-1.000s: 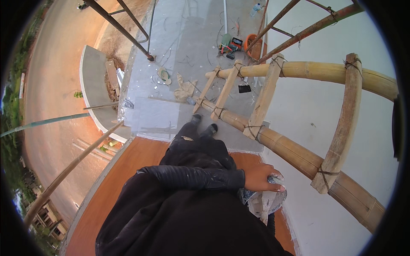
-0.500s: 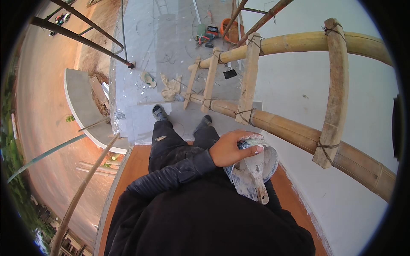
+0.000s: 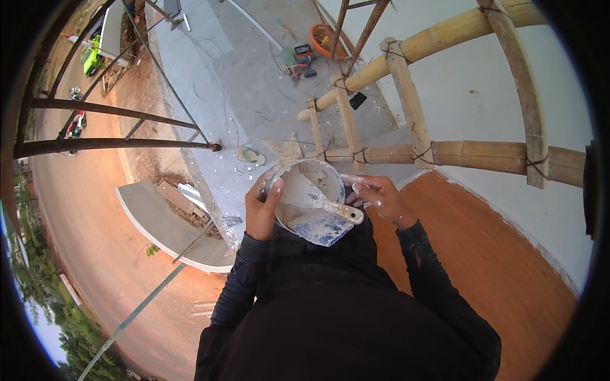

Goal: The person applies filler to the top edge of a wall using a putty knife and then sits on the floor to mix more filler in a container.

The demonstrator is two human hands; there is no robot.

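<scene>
In front of my chest is a small round bucket [image 3: 287, 190], smeared inside with white plaster. My left hand [image 3: 260, 214] grips its left rim, thumb over the edge. A putty knife with a wooden handle [image 3: 346, 213] lies across the bucket, its wide blue-stained blade [image 3: 319, 227] at the near side. My right hand [image 3: 383, 199], flecked with plaster, hovers just right of the bucket with its fingers bent and apart, close to the knife handle but not closed on it. My dark sleeves and jacket fill the lower view.
Bamboo scaffold poles [image 3: 457, 153] tied with cord run across a white wall [image 3: 483, 95] to my right. An orange-brown ledge [image 3: 495, 254] lies under them. Far below are a grey slab with power tools [image 3: 298, 60] and an orange tub [image 3: 325, 36]. Steel bars [image 3: 121, 143] jut out at left.
The bucket has moved from my right side to the front of my chest. My left hand now holds its left rim, and my right hand has come into view beside it.
</scene>
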